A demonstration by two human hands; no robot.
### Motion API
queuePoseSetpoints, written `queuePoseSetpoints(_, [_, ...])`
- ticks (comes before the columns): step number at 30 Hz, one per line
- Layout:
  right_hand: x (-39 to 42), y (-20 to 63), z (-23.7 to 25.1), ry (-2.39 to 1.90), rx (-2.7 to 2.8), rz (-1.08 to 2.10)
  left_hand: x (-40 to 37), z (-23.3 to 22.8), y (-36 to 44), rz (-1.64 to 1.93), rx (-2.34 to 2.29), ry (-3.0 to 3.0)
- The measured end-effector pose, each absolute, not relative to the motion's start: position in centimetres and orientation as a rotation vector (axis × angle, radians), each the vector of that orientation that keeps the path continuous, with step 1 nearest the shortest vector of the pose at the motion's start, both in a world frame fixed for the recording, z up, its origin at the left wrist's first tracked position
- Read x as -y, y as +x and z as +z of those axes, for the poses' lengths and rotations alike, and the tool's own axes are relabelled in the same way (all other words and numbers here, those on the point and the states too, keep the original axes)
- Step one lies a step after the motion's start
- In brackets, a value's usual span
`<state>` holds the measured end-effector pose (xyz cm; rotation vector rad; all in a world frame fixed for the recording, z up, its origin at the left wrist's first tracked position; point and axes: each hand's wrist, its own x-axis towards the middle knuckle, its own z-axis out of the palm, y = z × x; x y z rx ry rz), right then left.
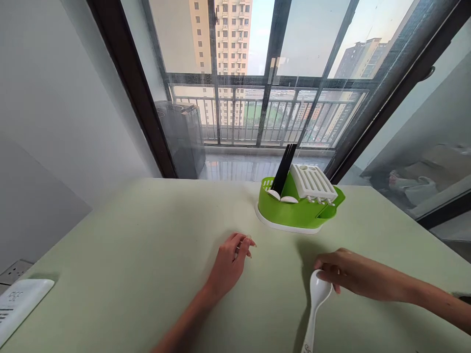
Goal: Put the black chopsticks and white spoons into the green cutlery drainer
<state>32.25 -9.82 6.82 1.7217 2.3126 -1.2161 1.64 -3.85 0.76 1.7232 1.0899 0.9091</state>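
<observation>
Reaching down onto the pale green table (110, 235), we have our right hand (340, 274) at the bowl end of a white spoon (315, 306) that lies flat on the surface, its handle running back toward us and out of the bottom of the view. The fingers curl over the bowl's far rim and touch it, loosely bent and close together, but we cannot tell that they have pinched it; the spoon looks to rest fully on the table, so we judge this to be the moment of taking hold, not of carrying.

Our left hand (230, 264) lies palm down on the table, well apart from the spoon, fingers slightly bent and a little apart, holding nothing.

Beyond both hands stands a green drainer (294, 211) on a white base, with a white slotted insert (312, 182) tilted in its right half, a pair of black chopsticks (285, 169) leaning upright in its left half, and two white rounded shapes just beside them, probably more spoons.

The next move, as we judge it, calls for a firmer pinch on the spoon, since the bowl is smooth and shallow and could slip from fingertips that only rest on it. At the left edge lies a white device (18, 304).
</observation>
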Motion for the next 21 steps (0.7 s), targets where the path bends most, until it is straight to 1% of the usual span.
queuePoseSetpoints(3, [9.9,31.5,9.1,1.736,-2.465,-1.131,3.9,0.7,1.6,0.906,-1.091,1.719])
queuePoseSetpoints(5, [9.9,30.9,11.6,1.777,-2.632,-0.942,3.9,0.8,1.6,0.91,-1.088,1.714])
queuePoseSetpoints(8, [9.8,29.9,15.9,1.922,-2.898,-0.341,4.0,0.8,1.6,0.914,-1.092,1.721])
queuePoseSetpoints(10, [9.4,29.3,18.6,2.039,-2.936,0.162,3.9,0.8,1.6,0.913,-1.096,1.73])
queuePoseSetpoints(12, [8.8,28.6,20.9,2.183,-2.799,0.677,3.9,0.8,1.7,0.914,-1.091,1.724])
queuePoseSetpoints(14, [7.8,27.8,22.7,2.26,-2.615,0.983,3.9,0.9,1.7,0.915,-1.083,1.713])
queuePoseSetpoints(16, [6.5,27.1,23.9,2.273,-2.456,1.098,3.9,0.9,1.7,0.912,-1.079,1.707])
queuePoseSetpoints(21, [2.7,25.6,24.6,2.119,-2.219,1.037,4.0,1.0,1.7,0.908,-1.079,1.711])
